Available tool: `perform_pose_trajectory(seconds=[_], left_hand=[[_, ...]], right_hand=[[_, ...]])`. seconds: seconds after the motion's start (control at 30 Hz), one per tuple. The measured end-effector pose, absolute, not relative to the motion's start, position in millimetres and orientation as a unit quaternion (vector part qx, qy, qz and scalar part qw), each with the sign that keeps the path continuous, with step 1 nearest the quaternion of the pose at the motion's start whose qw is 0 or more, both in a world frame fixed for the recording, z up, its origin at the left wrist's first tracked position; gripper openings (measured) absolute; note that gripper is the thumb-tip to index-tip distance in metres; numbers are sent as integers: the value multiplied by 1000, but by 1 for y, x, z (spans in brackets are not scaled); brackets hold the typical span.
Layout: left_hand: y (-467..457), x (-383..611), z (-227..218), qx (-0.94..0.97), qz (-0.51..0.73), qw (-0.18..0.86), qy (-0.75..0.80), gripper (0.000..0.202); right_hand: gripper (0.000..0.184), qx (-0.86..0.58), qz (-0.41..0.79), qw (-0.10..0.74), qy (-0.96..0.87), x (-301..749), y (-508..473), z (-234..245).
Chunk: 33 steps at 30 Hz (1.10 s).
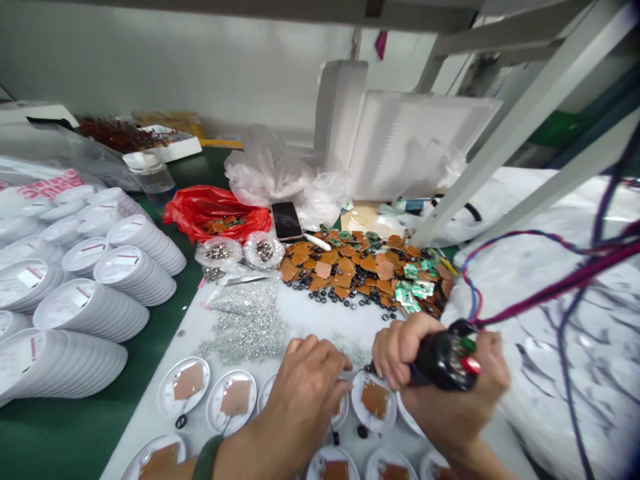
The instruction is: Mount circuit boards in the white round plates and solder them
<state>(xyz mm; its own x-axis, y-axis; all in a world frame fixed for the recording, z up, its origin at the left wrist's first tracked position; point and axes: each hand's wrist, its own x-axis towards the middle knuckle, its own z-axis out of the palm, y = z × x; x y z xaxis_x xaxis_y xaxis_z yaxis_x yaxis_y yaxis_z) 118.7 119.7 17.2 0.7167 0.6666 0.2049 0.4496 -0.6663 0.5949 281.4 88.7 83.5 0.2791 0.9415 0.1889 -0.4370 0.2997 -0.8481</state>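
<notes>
My right hand [450,400] is wrapped round a black electric screwdriver [440,360] with a green and a red button on its end. The tool lies tilted, its tip pointing left toward my left hand [313,387]. The fingers of my left hand are bent, thumb and forefinger close together near that tip; whatever they pinch is too small to make out. Below both hands are rows of round white plastic covers [357,407], each with a brown circuit board [375,399] inside. Thin wires run from some of them to small black discs [362,431].
Loose silver screws [250,320] are spread behind my left hand. Brown and green circuit boards [350,267] lie heaped beyond, near a phone [287,221] and a red bag [195,207]. Stacked white covers [90,307] stand left. Cables [545,280] and a metal post [480,153] are on the right.
</notes>
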Motion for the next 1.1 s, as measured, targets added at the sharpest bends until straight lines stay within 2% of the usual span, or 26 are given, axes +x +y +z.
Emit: perform_pose_trajectory(seconds=[0.07, 0.2, 0.37, 0.57, 0.77, 0.9, 1.0, 1.1], left_hand=[[127, 121, 15, 882, 210, 286, 310, 19], [134, 128, 9, 872, 229, 334, 276, 3], [134, 125, 14, 865, 232, 338, 288, 14], [134, 125, 19, 847, 238, 368, 299, 17], [130, 129, 19, 832, 230, 389, 321, 18], [128, 119, 16, 827, 234, 412, 303, 7], [128, 110, 13, 826, 228, 427, 289, 14], [126, 105, 11, 817, 234, 429, 305, 11]], right_hand=[[63, -339, 479, 725, -361, 280, 85, 92], [66, -327, 494, 721, -359, 278, 81, 97], [65, -338, 484, 730, -346, 284, 81, 106], [63, -354, 459, 737, -348, 300, 76, 125], [65, -336, 499, 715, -357, 280, 78, 114], [64, -336, 510, 713, -344, 276, 78, 109], [67, -336, 517, 709, -341, 279, 75, 109], [70, -329, 527, 703, -345, 277, 75, 107]])
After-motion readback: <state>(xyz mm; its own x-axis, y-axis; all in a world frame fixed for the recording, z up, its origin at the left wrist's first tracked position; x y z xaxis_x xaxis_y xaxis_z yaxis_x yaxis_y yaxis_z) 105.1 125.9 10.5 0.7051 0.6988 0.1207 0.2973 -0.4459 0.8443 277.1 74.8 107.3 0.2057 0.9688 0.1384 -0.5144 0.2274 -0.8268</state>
